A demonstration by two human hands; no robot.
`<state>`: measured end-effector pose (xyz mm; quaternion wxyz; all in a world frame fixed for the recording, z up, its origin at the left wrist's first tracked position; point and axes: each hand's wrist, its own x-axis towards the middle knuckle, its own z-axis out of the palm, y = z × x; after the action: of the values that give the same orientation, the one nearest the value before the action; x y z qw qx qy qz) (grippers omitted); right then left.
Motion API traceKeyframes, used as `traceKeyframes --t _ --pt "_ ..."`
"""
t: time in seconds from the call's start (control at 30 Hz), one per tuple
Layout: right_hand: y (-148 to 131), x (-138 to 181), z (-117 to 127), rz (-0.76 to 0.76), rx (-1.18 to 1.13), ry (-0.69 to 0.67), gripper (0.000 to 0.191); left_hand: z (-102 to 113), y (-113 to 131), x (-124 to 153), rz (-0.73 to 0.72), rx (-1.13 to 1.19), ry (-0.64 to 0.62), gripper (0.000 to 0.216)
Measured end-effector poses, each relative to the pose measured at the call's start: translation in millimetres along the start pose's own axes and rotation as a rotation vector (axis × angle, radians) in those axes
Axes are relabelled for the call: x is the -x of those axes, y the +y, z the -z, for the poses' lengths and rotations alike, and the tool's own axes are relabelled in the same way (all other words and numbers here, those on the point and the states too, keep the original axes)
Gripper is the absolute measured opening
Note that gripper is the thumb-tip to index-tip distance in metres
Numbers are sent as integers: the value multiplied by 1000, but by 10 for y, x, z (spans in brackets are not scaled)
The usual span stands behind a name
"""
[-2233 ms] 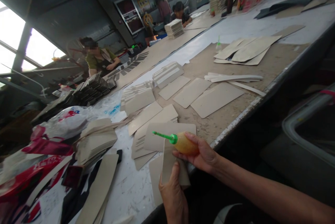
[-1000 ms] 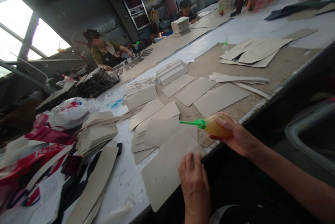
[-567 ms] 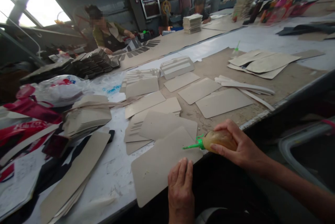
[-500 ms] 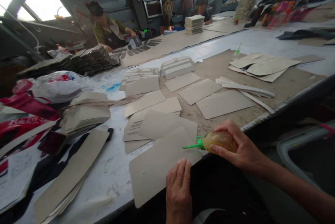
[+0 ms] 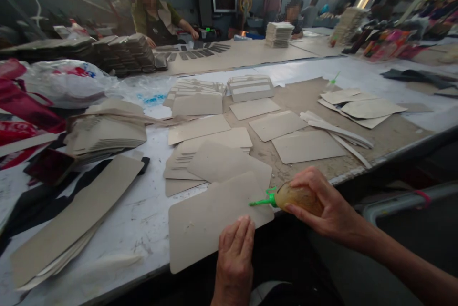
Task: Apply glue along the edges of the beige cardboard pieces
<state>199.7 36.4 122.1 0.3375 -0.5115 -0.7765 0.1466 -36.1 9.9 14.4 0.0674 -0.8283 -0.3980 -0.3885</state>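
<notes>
A rounded-corner grey-beige cardboard piece (image 5: pixel 207 220) lies at the table's near edge, its lower side jutting past it. My left hand (image 5: pixel 236 253) rests on the near side of this piece, fingers stretched out side by side and the thumb hidden. In my right hand (image 5: pixel 322 201) is a squeeze glue bottle (image 5: pixel 295 198), held tilted with amber contents. Its green nozzle (image 5: pixel 263 201) points left, with the tip over the cardboard; I cannot tell whether it touches. Beyond lie overlapping cardboard pieces (image 5: pixel 229 165) and a fanned stack (image 5: pixel 182 168).
Long cardboard strips (image 5: pixel 82 215) lie at left, near a tied cardboard bundle (image 5: pixel 107 129) and plastic bags (image 5: pixel 67 82). White strips (image 5: pixel 339 129) and pale curved pieces (image 5: pixel 368 106) are at right. A co-worker (image 5: pixel 157 15) sits across the table. A grey bin (image 5: pixel 397 201) stands at lower right.
The camera view has tilted and shifted slightly. Both hands, the glue bottle and the cardboard piece keep nearly the same places relative to one another.
</notes>
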Motion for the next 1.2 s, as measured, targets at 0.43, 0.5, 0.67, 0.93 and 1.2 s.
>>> traceKeyframes --t 0.43,0.5,0.67,0.93,1.2 --pt "-127 -159 -80 89 35 9 26 -6 -3 8 15 21 30 36" --pt "-144 -153 -75 84 17 -23 26 -4 -2 -4 15 22 38 35" --pt "-132 -114 35 61 70 -49 27 7 14 -27 21 14 72 34" --pt "-164 -139 -18 96 136 -2 30 30 41 -9 12 -6 67 37" --pt "-219 -108 -33 99 60 -66 30 16 59 6 24 7 66 36"
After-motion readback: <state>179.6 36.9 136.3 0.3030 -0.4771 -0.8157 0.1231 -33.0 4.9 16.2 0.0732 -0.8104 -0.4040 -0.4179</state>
